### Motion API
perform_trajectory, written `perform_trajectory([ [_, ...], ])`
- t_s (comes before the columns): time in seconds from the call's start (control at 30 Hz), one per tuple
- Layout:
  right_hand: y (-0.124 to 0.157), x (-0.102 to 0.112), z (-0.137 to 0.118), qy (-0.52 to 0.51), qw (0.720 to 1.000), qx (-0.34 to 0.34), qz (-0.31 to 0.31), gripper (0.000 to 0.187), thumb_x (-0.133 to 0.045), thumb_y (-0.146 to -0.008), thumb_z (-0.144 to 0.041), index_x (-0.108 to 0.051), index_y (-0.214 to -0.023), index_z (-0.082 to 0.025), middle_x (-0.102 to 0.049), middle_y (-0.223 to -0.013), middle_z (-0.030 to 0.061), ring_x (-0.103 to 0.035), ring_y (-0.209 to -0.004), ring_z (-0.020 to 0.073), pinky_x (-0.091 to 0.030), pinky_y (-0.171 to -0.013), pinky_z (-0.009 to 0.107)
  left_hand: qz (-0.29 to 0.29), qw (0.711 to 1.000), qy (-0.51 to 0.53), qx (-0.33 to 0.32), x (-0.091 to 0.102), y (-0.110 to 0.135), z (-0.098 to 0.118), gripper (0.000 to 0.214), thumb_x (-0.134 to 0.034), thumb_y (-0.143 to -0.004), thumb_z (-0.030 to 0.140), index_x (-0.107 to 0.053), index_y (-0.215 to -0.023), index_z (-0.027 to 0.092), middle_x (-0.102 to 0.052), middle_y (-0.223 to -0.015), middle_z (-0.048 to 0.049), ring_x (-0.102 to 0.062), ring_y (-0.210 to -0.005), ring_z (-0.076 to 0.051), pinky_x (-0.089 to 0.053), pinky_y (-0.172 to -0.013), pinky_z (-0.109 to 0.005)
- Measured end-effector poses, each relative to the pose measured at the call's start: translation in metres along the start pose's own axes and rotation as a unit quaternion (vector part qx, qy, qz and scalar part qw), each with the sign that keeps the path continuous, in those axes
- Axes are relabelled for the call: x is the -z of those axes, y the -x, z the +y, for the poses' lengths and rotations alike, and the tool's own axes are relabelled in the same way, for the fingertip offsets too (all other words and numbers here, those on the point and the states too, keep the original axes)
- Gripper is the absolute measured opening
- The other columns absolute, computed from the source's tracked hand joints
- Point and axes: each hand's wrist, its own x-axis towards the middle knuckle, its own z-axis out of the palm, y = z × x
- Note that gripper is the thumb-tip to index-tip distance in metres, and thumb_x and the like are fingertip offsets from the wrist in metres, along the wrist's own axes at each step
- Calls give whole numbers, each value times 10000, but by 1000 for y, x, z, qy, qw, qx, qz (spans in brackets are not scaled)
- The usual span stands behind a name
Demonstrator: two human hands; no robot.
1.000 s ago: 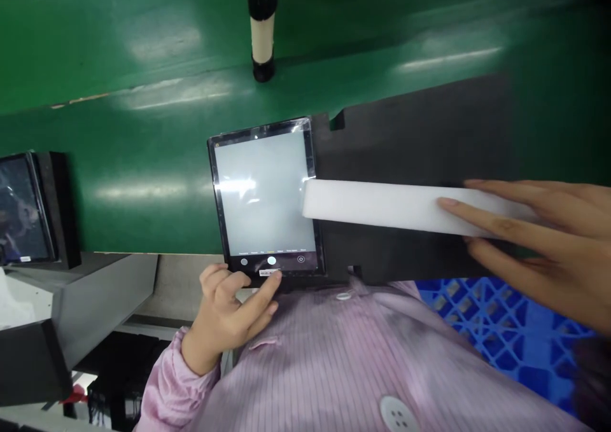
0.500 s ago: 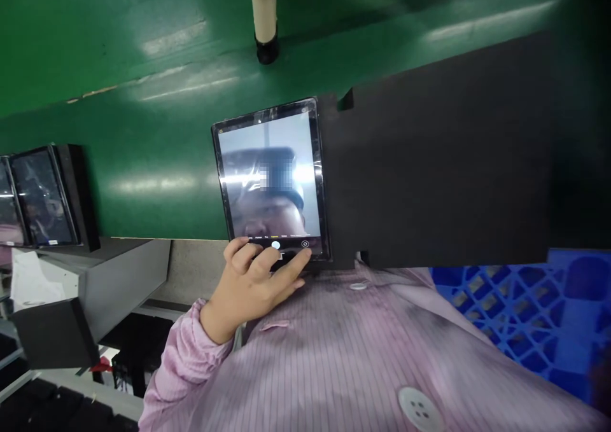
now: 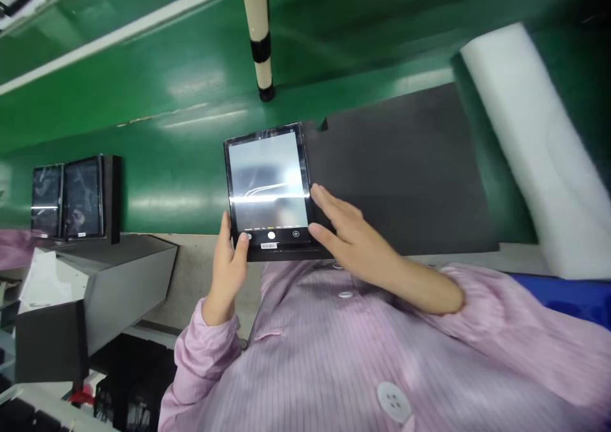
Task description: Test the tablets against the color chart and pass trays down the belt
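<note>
A tablet with its screen lit in a camera view lies on a black foam pad at the green bench's front edge. A small white label shows on its lower bezel. My left hand grips the lower left corner, thumb over the front bezel and a finger along the side. By the tablet's right edge is my right hand, its fingers stretched out over the foam pad. The right fingertips come close to that edge; whether they touch it, I cannot tell.
Two dark-screened tablets sit on black foam at the left. A white foam block lies slanted at the right. A cream post stands behind the tablet. Below left is a grey box; a blue crate is at lower right.
My right hand has come into view at the tablet's right edge. My left hand has moved from the lower screen to the left corner. The white foam block now shows; the screen image is blurred.
</note>
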Motion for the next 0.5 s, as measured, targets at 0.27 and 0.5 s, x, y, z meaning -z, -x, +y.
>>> perform_trajectory([
  [0.27,-30,-4,-4,-335,928,-113,118,662,-612,-885,-622,-521,-1464,-315,-520,-1483,65,-503,-1380,300,-440,-1160,517,0,959,271,89,9,-1,44,691,-716,-859,454,-496,-1454,181,-660,-1353,-166,-668,-1190,-276,-504,-1051,-463],
  [0.5,-43,8,-12,-350,929,-9,121,780,-673,-811,-641,-497,-1453,-236,-535,-1476,101,-498,-1382,299,-376,-1200,507,23,957,286,44,-30,-2,78,548,-690,-864,418,-589,-1333,154,-649,-1361,-156,-619,-1259,-292,-464,-1102,-457],
])
